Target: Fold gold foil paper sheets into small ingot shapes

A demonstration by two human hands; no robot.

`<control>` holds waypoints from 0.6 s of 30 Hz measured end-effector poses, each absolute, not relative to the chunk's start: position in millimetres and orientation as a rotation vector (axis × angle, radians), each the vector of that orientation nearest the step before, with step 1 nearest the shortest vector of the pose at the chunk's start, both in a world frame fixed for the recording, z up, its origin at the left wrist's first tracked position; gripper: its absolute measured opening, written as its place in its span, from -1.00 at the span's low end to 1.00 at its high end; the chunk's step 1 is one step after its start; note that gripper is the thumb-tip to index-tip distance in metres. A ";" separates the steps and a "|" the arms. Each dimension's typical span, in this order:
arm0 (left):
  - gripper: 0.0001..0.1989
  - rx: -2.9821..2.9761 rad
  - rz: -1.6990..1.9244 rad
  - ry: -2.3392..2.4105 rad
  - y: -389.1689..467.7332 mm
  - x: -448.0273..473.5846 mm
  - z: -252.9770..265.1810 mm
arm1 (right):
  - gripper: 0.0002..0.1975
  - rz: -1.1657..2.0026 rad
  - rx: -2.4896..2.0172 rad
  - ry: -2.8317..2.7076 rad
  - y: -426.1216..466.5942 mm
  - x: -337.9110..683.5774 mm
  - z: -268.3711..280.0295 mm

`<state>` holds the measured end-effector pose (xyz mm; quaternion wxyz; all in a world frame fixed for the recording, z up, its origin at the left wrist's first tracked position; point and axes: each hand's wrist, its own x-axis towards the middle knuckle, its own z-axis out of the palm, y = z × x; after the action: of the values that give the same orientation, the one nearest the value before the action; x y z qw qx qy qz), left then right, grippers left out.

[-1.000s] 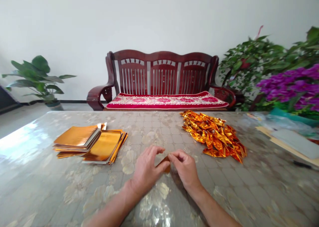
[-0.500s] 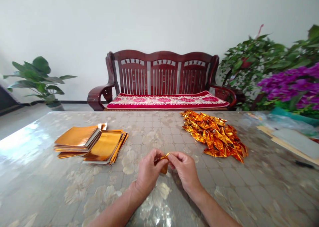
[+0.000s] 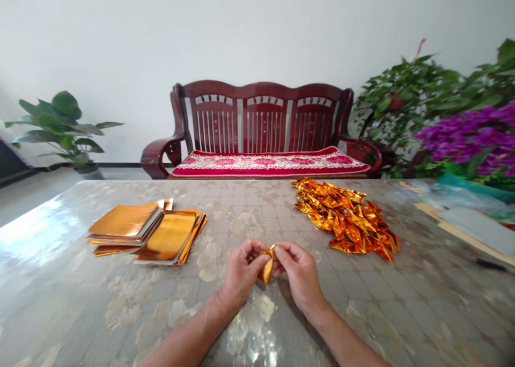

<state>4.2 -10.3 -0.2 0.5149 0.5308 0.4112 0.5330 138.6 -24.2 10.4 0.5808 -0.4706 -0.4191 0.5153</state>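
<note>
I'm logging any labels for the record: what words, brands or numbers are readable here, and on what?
None can be read.
The gold foil piece held by both hands, the foil sheet stacks, the folded pile and the papers at right show no legible print.

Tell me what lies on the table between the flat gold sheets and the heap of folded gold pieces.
In the head view, only bare table lies between the flat gold sheets and the heap of folded gold pieces.

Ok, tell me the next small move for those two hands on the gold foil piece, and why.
Probably press the last crease flat. Left hand and right hand pinch one small gold foil piece upright between the fingertips, just above the table; it looks less flat than those in the folded pile.
</note>
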 end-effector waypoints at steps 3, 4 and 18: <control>-0.77 1.227 1.312 0.915 -8.6 4.5 -0.1 | -0.66 1.230 -1.075 -0.977 -23.8 138.1 9.4; -0.75 1.211 1.315 0.887 -8.1 4.4 -0.3 | -0.67 1.236 -1.070 -0.979 -23.6 138.0 9.1; -0.69 1.095 1.256 0.855 -9.2 8.6 -4.1 | -0.79 0.804 -1.175 -1.298 -26.0 145.1 10.7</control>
<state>8.6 -9.2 -4.1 0.5926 0.4710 0.3678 0.5401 145.1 -26.0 10.7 0.5708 -0.5009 -0.5530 0.3428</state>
